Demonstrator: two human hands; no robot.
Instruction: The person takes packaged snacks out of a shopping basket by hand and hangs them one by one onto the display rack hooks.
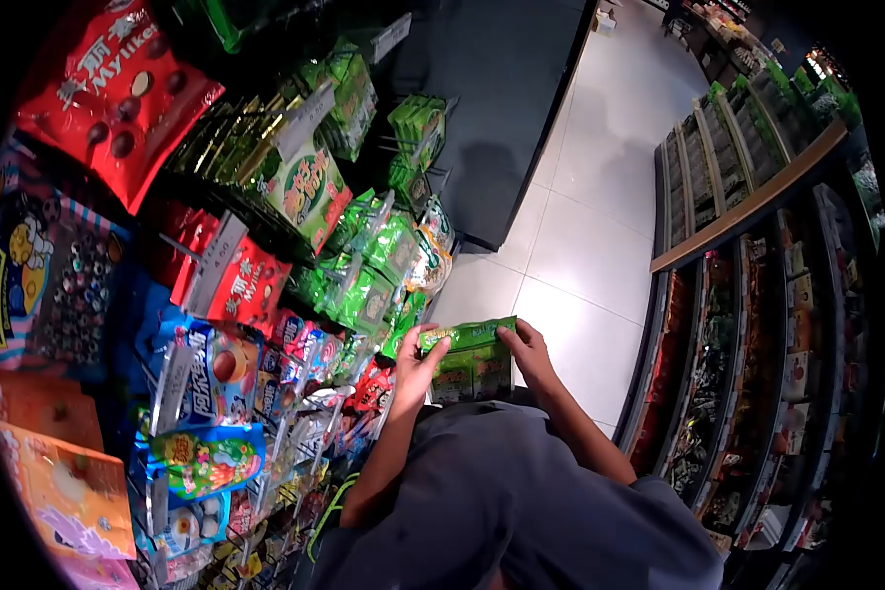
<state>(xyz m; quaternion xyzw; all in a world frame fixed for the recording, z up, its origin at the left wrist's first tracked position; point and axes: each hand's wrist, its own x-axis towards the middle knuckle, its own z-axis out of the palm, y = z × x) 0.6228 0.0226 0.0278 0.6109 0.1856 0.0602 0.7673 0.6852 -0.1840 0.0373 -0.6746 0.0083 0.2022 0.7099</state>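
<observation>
Green packet (474, 362) held by left hand (419, 362) and right hand (528, 348); red bag (113, 98) reads "Mylikes"

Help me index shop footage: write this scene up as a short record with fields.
Setting: shop aisle, pale tiled floor
Left hand: holds the left end of green packaging
Right hand: holds its upper right corner
Picture left: hanging snacks, including a large red Mylikes bag and a blue pouch
Picture right: stocked shelving with a wood-coloured edge
Unclear: lettering on the held packaging
</observation>
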